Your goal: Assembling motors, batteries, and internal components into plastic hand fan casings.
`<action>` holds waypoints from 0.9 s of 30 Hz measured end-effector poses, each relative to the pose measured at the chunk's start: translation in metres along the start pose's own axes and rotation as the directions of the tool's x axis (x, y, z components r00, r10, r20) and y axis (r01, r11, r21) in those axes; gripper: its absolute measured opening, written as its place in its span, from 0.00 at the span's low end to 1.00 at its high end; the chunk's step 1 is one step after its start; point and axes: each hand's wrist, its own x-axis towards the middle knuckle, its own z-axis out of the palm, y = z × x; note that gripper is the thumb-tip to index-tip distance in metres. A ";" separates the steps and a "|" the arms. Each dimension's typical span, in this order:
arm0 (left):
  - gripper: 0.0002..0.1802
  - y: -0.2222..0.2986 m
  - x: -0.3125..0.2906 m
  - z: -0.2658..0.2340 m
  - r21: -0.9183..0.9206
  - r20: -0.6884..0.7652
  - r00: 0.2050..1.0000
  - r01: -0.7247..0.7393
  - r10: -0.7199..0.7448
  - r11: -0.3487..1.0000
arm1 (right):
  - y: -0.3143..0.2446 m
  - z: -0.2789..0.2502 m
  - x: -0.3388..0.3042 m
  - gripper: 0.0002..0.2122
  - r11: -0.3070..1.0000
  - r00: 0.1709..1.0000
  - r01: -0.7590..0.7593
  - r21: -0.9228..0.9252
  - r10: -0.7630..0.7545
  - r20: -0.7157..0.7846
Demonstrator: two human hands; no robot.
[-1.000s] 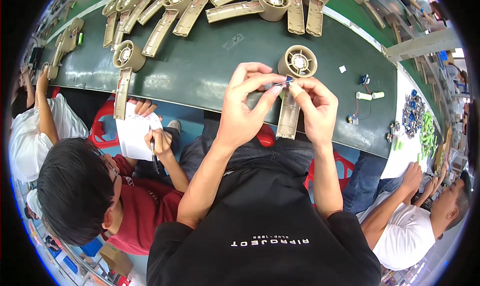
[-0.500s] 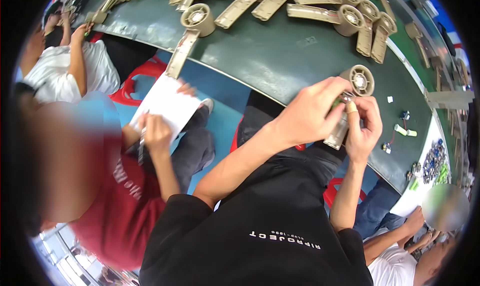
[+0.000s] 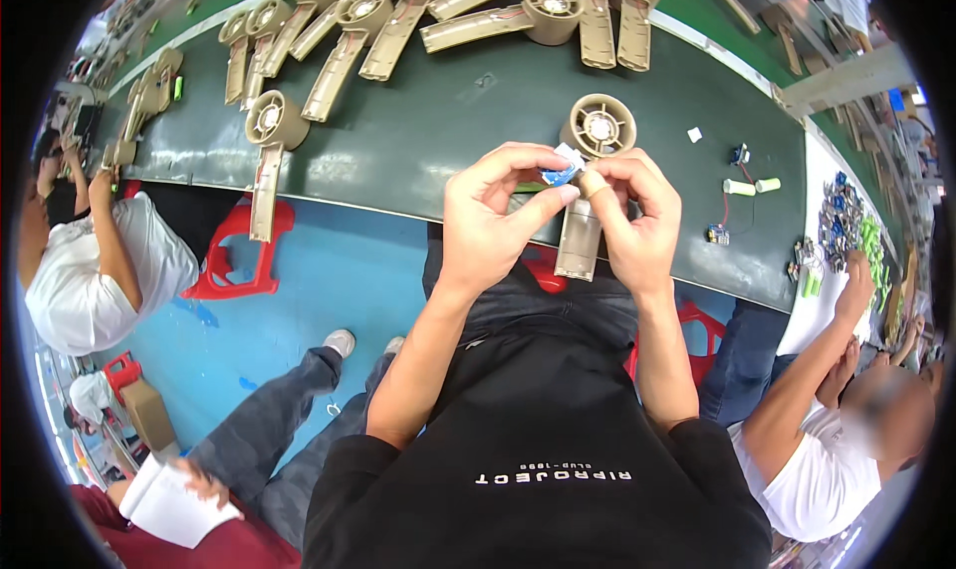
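Between my hands, at the table's near edge, lies a tan handheld fan body (image 3: pixel 578 242). Its round fan head (image 3: pixel 599 128) rests farther in on the table, and the open handle points toward me. My left hand (image 3: pixel 498 216) pinches a small blue circuit board (image 3: pixel 560 175) with a white piece on it, held just above the neck of the fan. A bit of green shows under those fingers. My right hand (image 3: pixel 637 211) is closed beside the board, a pale cover on one finger. What its fingertips grip is hidden.
Several similar fan bodies (image 3: pixel 408 31) lie along the far side, and one fan body (image 3: pixel 264 171) hangs over the near edge. To the right are green battery cells (image 3: pixel 752 187) wired to boards, and a heap of parts (image 3: pixel 846 221). Co-workers sit on both sides.
My view has turned right, so the table sits farther left in it. The blue board and its white piece now show in my left hand. The person in red is now lower left.
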 end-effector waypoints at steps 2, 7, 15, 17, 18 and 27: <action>0.16 0.003 0.000 0.006 0.116 -0.046 0.995 0.092 -0.088 0.989 | -0.001 0.000 0.000 0.02 0.999 0.999 -0.027 0.035 0.028 -0.027; 0.14 0.000 0.003 0.008 0.434 0.007 0.999 -0.040 0.042 0.900 | 0.005 -0.003 -0.001 0.02 0.992 0.998 -0.068 0.111 0.069 -0.011; 0.15 0.000 0.005 0.010 0.405 0.059 0.998 -0.054 0.033 0.913 | 0.017 0.000 -0.001 0.03 0.965 0.991 -0.128 0.229 0.130 0.006; 0.16 0.000 0.005 0.010 0.437 0.091 0.994 -0.101 0.067 0.894 | 0.019 0.002 0.001 0.03 0.948 0.992 -0.091 0.304 0.113 -0.053; 0.17 -0.001 0.005 0.007 0.489 0.128 0.988 -0.140 0.088 0.861 | 0.018 0.001 0.001 0.03 0.949 0.992 -0.090 0.303 0.112 -0.054; 0.15 0.011 0.002 0.003 0.592 0.182 0.981 -0.163 0.066 0.790 | 0.009 -0.003 0.002 0.07 0.838 0.899 0.375 -0.396 -0.432 -0.064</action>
